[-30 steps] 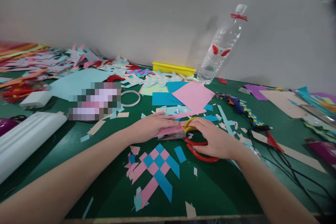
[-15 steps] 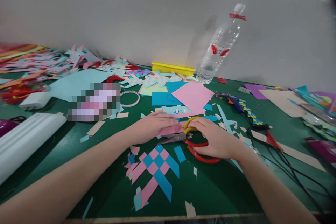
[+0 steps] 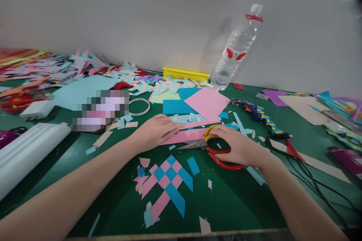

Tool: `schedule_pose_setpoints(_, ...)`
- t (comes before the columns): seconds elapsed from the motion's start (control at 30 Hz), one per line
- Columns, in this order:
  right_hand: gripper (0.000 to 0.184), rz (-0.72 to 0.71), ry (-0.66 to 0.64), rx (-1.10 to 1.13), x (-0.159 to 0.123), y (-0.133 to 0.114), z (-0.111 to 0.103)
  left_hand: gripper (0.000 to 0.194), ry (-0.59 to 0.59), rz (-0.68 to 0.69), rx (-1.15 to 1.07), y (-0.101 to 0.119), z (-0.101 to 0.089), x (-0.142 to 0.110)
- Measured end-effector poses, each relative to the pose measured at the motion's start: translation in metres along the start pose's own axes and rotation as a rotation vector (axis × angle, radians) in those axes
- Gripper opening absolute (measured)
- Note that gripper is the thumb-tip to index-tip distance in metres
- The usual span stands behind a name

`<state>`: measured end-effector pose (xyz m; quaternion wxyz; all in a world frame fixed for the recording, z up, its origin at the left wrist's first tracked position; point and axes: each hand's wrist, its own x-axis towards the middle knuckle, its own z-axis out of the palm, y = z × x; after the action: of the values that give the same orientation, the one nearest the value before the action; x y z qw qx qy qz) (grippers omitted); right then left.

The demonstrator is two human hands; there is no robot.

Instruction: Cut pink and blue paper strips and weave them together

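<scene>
Our right hand (image 3: pixel 236 144) curls round the scissors (image 3: pixel 198 144); our left (image 3: pixel 155 132), fingers loosely bent, presses the pink strip (image 3: pixel 183 136).

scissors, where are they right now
In the head view, the scissors are in the right hand, just right of the woven paper fish's top and beside the lower edge of the pink strip.

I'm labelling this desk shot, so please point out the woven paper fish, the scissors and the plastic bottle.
woven paper fish (image 3: pixel 171 173): head view, middle of its checkered body
scissors (image 3: pixel 198 143): head view, metal blades
plastic bottle (image 3: pixel 235 54): head view, label
</scene>
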<state>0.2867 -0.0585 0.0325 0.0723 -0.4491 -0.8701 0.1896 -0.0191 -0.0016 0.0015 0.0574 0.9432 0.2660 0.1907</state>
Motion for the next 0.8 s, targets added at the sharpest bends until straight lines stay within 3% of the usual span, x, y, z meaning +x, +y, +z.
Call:
schedule_pose_setpoints(0.13, 0.049, 0.009, -0.003, -0.011, -0.003, 0.005, -0.003, 0.034, -0.023, -0.005, -0.072, -0.001, -0.001, -0.001)
schedule_pose_setpoints(0.3, 0.05, 0.003, 0.007, -0.025, -0.007, 0.009, -0.007, 0.036, -0.145, 0.023, -0.173, -0.006, -0.001, -0.002)
schedule_pose_setpoints(0.47, 0.048, 0.012, 0.038, -0.03, -0.008, 0.013, -0.008, 0.04, -0.222, -0.063, -0.184, -0.009, 0.002, -0.003)
schedule_pose_setpoints(0.8, 0.047, -0.039, 0.026, 0.043, 0.003, -0.002, -0.004, 0.042, -0.19, 0.032, -0.147, 0.001, 0.009, 0.002)
